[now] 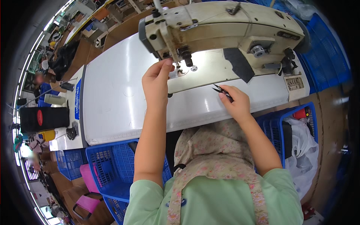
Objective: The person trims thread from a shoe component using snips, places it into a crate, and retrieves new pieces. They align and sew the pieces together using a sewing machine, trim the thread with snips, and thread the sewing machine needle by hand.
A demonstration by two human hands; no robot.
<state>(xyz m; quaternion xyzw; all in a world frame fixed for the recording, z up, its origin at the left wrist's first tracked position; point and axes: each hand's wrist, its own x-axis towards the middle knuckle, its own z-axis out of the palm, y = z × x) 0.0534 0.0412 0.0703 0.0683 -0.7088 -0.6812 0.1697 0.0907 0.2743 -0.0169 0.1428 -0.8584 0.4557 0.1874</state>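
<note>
My left hand is raised at the needle end of a cream industrial sewing machine. Its thumb and forefinger are pinched together just beside the needle bar; whatever they hold is too small to make out. Lower and to the right, over the front edge of the machine bed, my right hand is closed round black thread snips, whose pointed blades face up and left. A dark cut piece of fabric lies on the bed under the machine arm, apart from both hands.
The white tabletop stretches left of the machine, with loose thread bits on it. Blue plastic baskets stand below at left and at right, the right one holding a clear plastic bag. A black-covered machine is farther left.
</note>
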